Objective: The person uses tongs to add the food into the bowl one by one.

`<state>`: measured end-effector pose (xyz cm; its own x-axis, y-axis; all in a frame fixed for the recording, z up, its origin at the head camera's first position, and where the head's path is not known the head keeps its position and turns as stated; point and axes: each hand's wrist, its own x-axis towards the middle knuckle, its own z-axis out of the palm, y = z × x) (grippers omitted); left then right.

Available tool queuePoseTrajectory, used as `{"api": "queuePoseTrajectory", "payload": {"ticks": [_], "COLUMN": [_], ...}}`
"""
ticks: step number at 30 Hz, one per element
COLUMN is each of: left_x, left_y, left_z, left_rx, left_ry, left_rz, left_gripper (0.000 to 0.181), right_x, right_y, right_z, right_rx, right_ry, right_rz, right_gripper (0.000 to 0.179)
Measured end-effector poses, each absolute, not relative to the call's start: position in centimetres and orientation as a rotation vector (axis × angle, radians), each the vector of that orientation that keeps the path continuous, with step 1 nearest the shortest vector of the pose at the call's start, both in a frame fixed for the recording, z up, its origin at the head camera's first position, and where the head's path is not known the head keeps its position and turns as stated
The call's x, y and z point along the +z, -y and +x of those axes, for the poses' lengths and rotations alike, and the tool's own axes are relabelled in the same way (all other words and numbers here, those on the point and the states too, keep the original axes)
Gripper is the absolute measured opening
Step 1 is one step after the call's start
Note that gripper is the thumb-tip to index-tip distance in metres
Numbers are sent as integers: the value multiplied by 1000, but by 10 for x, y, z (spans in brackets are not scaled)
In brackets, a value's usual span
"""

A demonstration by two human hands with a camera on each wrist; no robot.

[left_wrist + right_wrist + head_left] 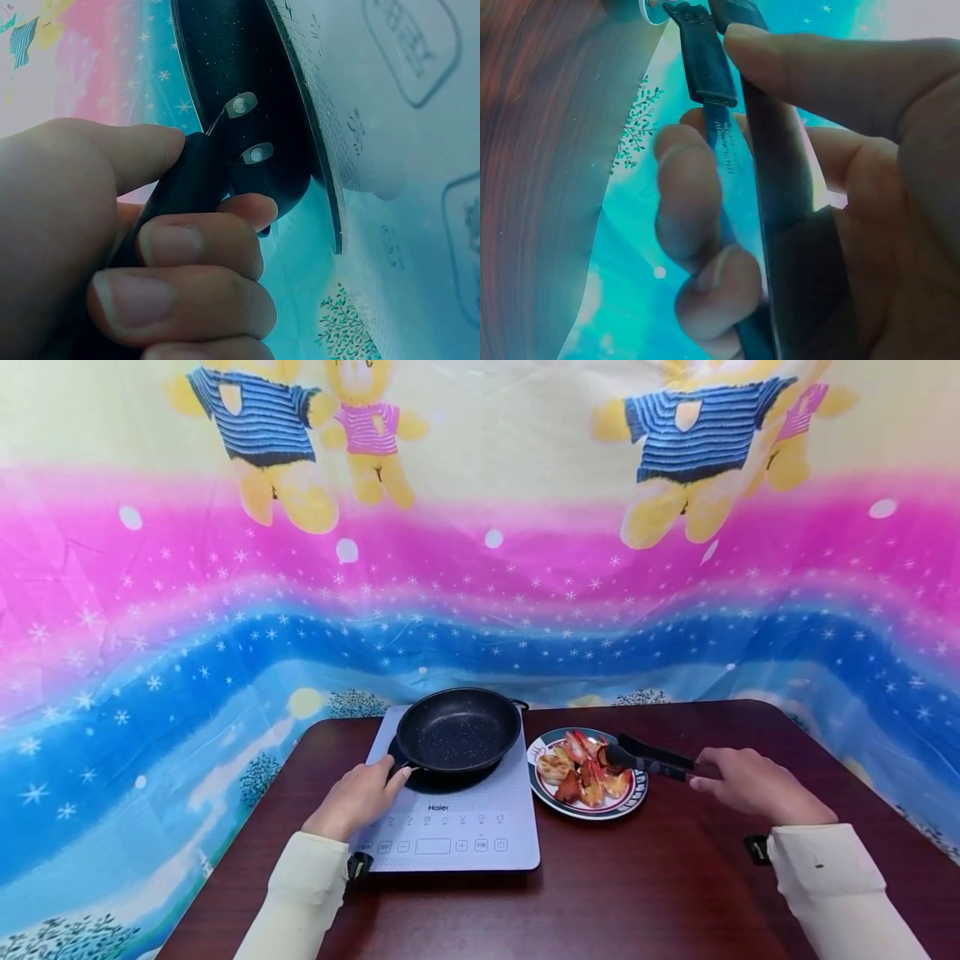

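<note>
My left hand (360, 797) grips the handle (191, 169) of a black frying pan (459, 731); in the left wrist view its fingers are curled round the grip and the thumb lies along it. The pan is over the back of a white induction cooktop (487, 810), with a dark round patch showing beneath its near edge. My right hand (753, 783) holds black-headed tongs (660, 760), whose metal arms run between fingers and thumb. The tong heads reach into food (581, 772) on a plate (641, 789). Whether they pinch a piece cannot be told.
The plate has a patterned green and red rim and stands just right of the cooktop. A dark brown wooden table (637, 893) carries everything. Behind it hangs a printed cloth (487, 577) with bears and snowflakes. A thin black cord (520, 703) shows behind the pan.
</note>
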<state>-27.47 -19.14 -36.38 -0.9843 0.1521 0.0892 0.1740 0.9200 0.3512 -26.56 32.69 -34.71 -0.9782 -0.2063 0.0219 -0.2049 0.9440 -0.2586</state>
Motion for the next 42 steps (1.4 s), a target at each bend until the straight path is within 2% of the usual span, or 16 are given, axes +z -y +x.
{"api": "queuePoseTrajectory", "payload": {"ticks": [18,27,42], "left_x": [-363,-363,-363], "left_y": [192,191,192], "left_z": [-274,-274,-276], "left_rx": [-563,-554,-553], "left_ry": [3023,3030,3045], "left_rz": [-255,-248,-260], "left_gripper": [30,31,37], "right_x": [-355,-350,-345], "right_y": [-308,-305,-302], "right_z": [-267,-265,-260], "right_rx": [-415,-251,-348], "right_ry": [-3067,-3171,-3240], "right_rz": [-336,-274,-215], "right_gripper": [31,42,49]}}
